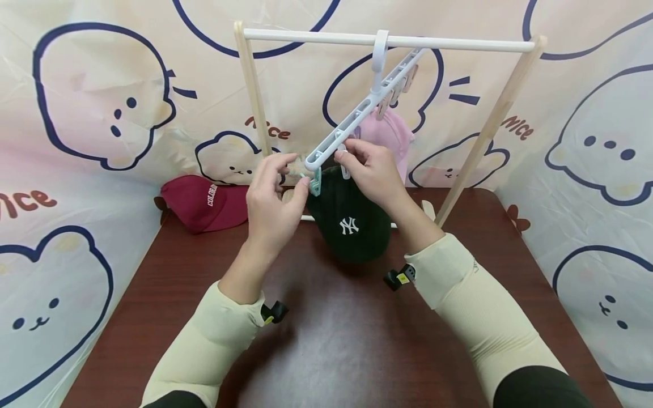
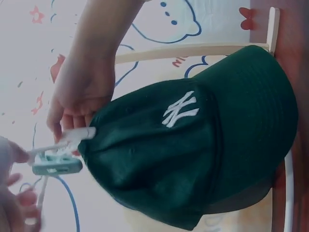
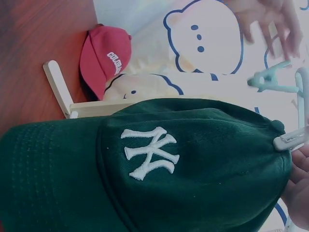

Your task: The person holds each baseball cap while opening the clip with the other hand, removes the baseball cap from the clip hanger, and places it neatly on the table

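Observation:
A dark green cap (image 1: 352, 218) with white NY letters hangs crown up from one end of the pale hanger (image 1: 352, 119), its brim low. A whitish clothespin (image 3: 291, 140) bites the top of its crown. My right hand (image 1: 374, 170) pinches this clothespin between thumb and fingers. Beside it hangs a teal clothespin (image 3: 275, 79), apart from the cap in the right wrist view. My left hand (image 1: 272, 198) is near the teal clothespin, fingers loosely spread and holding nothing; the right wrist view shows a gap between them.
The hanger hooks over the white rod (image 1: 326, 38) of a wooden rack (image 1: 502, 113). A pink cap (image 1: 390, 133) hangs farther back, near several beige clothespins (image 1: 395, 93). A maroon cap (image 1: 204, 204) lies at the back left of the brown table (image 1: 326, 351).

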A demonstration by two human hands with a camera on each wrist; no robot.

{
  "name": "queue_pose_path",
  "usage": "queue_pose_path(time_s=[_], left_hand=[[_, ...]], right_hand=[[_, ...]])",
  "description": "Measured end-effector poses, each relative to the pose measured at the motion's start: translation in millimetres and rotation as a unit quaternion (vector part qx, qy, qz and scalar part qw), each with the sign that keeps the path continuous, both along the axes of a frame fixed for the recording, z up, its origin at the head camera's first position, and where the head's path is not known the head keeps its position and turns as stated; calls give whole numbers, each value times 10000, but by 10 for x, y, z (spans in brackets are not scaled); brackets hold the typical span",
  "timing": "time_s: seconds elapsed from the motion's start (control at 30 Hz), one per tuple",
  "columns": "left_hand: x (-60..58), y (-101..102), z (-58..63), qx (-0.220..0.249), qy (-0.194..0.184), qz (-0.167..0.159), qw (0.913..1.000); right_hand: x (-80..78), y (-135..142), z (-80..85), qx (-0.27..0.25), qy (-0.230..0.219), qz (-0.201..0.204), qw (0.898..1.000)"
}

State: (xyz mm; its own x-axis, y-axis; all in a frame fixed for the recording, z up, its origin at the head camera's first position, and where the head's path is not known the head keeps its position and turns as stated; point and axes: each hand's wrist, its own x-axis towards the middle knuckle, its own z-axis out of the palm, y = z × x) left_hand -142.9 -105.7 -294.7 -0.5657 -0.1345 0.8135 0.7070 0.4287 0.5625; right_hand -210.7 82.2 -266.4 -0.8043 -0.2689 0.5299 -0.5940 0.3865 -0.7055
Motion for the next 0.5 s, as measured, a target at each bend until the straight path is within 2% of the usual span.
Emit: queue_pose_path(time_s=[0.03, 0.1, 0.13, 0.17, 0.2, 0.27, 0.37, 0.43, 0.5], left_hand=[[30, 35, 0, 5, 458, 133, 9989], [99, 121, 10, -91, 1158, 90, 9932], [131, 168, 11, -240, 1319, -52, 9910], [162, 218, 11, -415, 1289, -265, 9904], [186, 266, 11, -606, 1105, -505, 9907], [222, 354, 6, -969, 392, -895, 9905], [230, 447, -48, -1222, -791, -1079, 9835], [224, 489, -101, -1168, -1266, -1125, 9786], [206, 523, -163, -1017, -1474, -1181, 9767]], right_hand=[[6, -1, 7, 18, -10, -1, 10000], [11, -3, 23, 53, 24, -12, 10000], [11, -3, 30, 65, 53, -22, 10000], [11, -2, 38, 71, 65, -39, 9999], [10, -1, 44, 74, 81, -53, 9999], [11, 2, 50, 75, 91, -77, 9999], [22, 7, 41, 52, 18, -37, 10000], [31, 11, 28, 56, -32, 7, 10000], [37, 17, 18, 60, -55, 60, 9999]])
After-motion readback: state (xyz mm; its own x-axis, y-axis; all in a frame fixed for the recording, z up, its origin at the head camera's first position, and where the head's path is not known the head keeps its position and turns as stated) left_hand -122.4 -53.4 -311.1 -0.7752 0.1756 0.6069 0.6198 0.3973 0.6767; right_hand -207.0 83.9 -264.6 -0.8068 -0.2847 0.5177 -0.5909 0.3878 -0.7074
